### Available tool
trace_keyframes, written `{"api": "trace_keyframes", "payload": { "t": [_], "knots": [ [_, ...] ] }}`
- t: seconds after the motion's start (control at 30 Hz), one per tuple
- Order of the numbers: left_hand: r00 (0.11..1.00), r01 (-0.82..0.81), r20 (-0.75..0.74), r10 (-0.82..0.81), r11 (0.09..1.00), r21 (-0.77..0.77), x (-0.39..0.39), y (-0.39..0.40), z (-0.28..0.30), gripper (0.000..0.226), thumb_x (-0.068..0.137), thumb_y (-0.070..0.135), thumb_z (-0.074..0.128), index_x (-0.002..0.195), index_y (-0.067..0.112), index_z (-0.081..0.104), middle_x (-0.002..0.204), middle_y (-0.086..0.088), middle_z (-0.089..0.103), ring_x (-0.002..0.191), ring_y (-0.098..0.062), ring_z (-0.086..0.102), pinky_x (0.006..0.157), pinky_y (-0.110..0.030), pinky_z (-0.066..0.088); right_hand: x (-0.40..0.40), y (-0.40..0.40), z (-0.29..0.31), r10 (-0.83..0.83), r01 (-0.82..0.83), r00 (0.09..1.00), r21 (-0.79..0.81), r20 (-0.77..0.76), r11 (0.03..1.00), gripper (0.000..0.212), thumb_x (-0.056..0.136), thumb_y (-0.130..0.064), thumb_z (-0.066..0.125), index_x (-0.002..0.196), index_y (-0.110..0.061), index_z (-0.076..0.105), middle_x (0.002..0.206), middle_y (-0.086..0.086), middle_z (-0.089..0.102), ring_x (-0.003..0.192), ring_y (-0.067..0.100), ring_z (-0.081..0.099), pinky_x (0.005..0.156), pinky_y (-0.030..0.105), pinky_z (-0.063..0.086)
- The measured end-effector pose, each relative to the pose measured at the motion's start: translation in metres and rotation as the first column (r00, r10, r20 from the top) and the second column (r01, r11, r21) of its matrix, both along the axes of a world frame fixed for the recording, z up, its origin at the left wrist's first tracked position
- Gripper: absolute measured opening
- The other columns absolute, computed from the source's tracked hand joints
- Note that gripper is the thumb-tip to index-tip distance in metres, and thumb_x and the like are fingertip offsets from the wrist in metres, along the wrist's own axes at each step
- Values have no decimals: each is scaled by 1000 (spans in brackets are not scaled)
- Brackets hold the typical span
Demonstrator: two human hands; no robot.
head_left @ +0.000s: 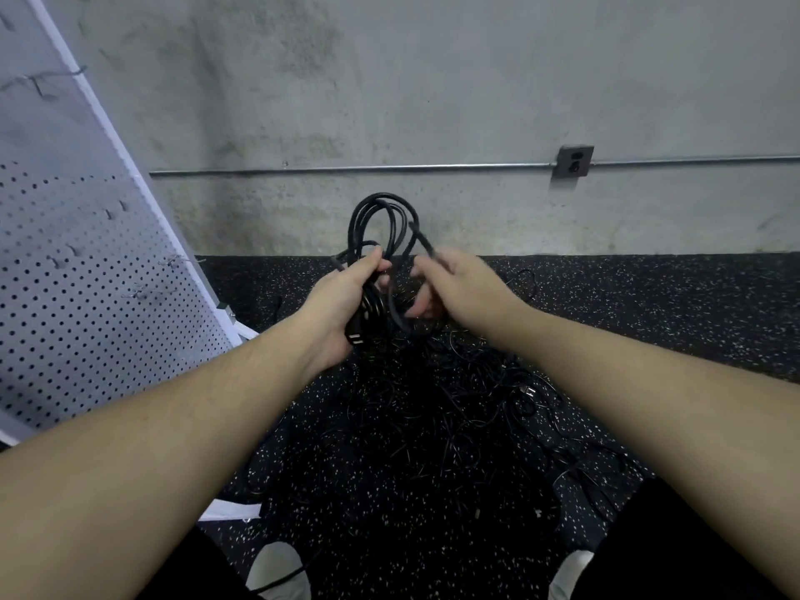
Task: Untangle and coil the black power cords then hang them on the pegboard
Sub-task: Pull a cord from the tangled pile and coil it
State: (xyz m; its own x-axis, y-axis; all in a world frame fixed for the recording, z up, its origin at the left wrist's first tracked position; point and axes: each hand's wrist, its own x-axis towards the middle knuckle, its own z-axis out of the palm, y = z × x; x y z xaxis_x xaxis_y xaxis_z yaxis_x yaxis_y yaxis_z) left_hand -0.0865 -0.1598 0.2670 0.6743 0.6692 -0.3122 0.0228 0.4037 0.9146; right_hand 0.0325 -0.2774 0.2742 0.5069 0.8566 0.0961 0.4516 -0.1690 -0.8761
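A person sits on a speckled black rubber floor (649,305), winding one black power cord (381,218) into loops while a tangled heap of cords (433,404) lies between the outstretched arms. The left hand (342,305) has its fingers and thumb curled round the gathered turns, with what looks like a plug end (356,337) poking out below the palm. The right hand (454,283), at three o'clock from the left, pinches the loose run of the same cord; motion blur makes the exact finger positions hard to read. The finished loops rise toward twelve o'clock above both hands, glossy, round in section and springy in their curve.

Judging by the scene, the job is in its early stage: a single cord is partly coiled, and the heap at six o'clock from the hands remains a dense knot of thin matte strands. The white perforated pegboard (86,275), leaning at nine o'clock, carries small wire hooks (138,292) but no hung cord in the part shown. Behind, a mottled concrete wall (433,80) carries a metal conduit (346,168) and a grey outlet box (573,160) at one o'clock.
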Motion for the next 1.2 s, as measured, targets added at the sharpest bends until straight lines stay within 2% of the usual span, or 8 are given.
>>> {"api": "trace_keyframes", "payload": {
  "t": [0.1, 0.27, 0.37, 0.53, 0.7, 0.83, 1.0, 1.2],
  "knots": [
    [995, -34, -88, 48, 989, 146, -3, 7, -3, 24, 93, 46, 70, 87, 23, 73, 78, 8, 72, 54, -7, 52, 53, -24, 41, 14, -1, 4, -112, 143, 964, 113, -239, 983, 22, 109, -30, 45, 123, -15, 54, 58, -4, 52, 41, 6, 46, 41, 21, 41],
    [992, -58, -96, 77, 980, 191, -8, 5, -6, 26, 94, 48, 69, 89, 23, 72, 98, 3, 80, 54, -9, 54, 58, -28, 44, 25, -5, 6, -166, 216, 900, -81, 402, 973, 32, 100, -60, 49, 111, -40, 72, 75, -21, 60, 73, 2, 58, 69, 26, 45],
    [993, -73, -75, 91, 974, 214, -6, 4, -8, 27, 94, 47, 68, 90, 21, 73, 98, 3, 80, 63, -11, 66, 67, -33, 54, 22, -4, 12, -224, 327, 856, -154, 466, 932, 55, 95, -75, 39, 99, -33, 75, 61, -12, 57, 74, 17, 64, 72, 32, 51],
    [987, -158, 14, 159, 956, 248, -2, -1, -7, 25, 96, 43, 68, 88, 20, 75, 96, 4, 79, 84, -13, 72, 70, -32, 57, 25, -12, 7, -336, 231, 907, -366, -255, 901, 57, 91, -75, 48, 79, -19, 55, 75, -4, 50, 71, 18, 45, 67, 33, 37],
    [980, -197, 26, 196, 948, 248, -2, -1, -3, 24, 97, 43, 67, 89, 21, 74, 100, 3, 78, 83, -13, 68, 66, -29, 51, 32, -23, 8, -361, 212, 879, -424, -310, 881, 35, 100, -53, 50, 98, -19, 57, 93, 2, 58, 86, 19, 55, 77, 35, 47],
    [996, -81, -21, 87, 973, 215, -7, -1, 1, 28, 97, 46, 65, 93, 19, 71, 97, 2, 79, 46, -7, 54, 47, -22, 46, 35, -24, -3, -266, 38, 866, -474, -424, 879, 32, 98, -18, 64, 121, -20, 42, 127, 13, 52, 105, 36, 67, 88, 69, 53],
    [996, -27, -81, 44, 980, 195, -3, -1, -4, 32, 98, 51, 62, 87, 22, 71, 93, -1, 79, 40, -6, 45, 51, -24, 38, 32, -17, -3, -221, 34, 773, -309, -594, 950, 71, 91, 22, 49, 149, -18, 37, 139, 27, 45, 100, 33, 71, 87, 46, 61],
    [997, 28, -71, -16, 986, 166, -2, -5, -4, 33, 100, 49, 58, 92, 20, 69, 101, -3, 79, 44, -7, 53, 49, -21, 45, 13, -16, -10, 114, -84, 993, -553, 21, 829, 37, 90, -15, 76, 126, -23, 68, 101, -1, 71, 79, 10, 65, 76, 22, 54]
  ]
}}
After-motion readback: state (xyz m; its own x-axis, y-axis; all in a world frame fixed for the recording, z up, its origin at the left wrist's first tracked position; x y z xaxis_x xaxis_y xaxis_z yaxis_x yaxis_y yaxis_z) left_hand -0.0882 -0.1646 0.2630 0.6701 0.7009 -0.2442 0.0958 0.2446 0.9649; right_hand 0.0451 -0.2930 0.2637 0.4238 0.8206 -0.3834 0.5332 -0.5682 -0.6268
